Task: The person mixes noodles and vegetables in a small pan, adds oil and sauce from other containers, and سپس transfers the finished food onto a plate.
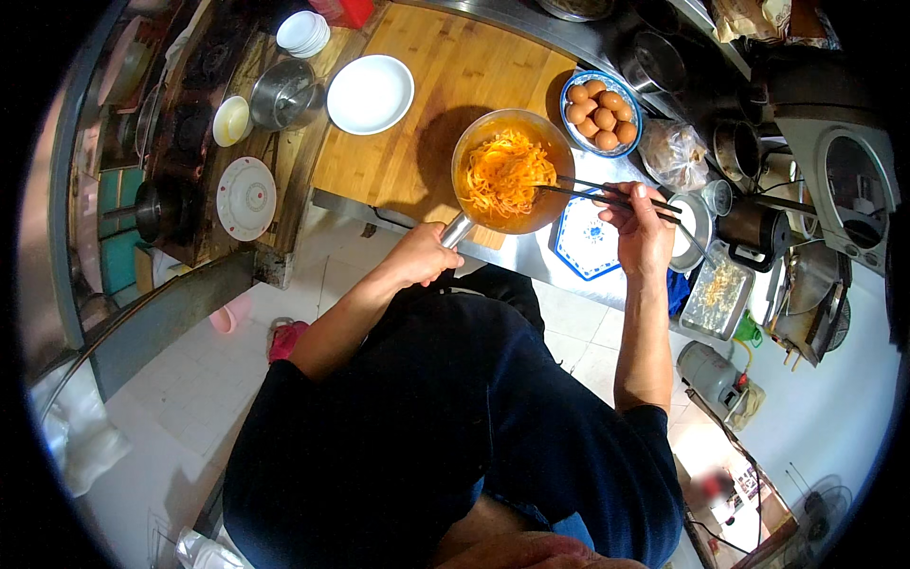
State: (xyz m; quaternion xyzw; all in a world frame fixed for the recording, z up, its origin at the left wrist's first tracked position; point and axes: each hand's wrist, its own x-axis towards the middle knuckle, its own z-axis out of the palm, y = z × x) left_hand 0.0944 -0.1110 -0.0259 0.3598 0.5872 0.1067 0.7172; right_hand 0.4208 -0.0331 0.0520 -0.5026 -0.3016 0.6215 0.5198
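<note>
My left hand [419, 254] grips the metal handle of a steel pan [561, 142] above the front edge of a wooden board [455, 43]. Orange-coated noodles or shreds [508, 171] lie in a heap inside the pan. In my right hand [642, 220] is a pair of dark chopsticks [590, 192], their tips among the orange strands. A white plate [370, 94] rests on the board to the pan's left. A blue-and-white hexagonal plate or mat [586, 238] lies beside my right hand.
Brown eggs [604, 117] fill a blue-rimmed bowl behind the pan. At right stand a clear plastic bag [673, 154], a white-filled metal bowl [686, 231] and a metal tray [718, 291] with shreds. A steel pot [286, 94], a yellowish bowl [232, 122] and a patterned plate [246, 199] are at left.
</note>
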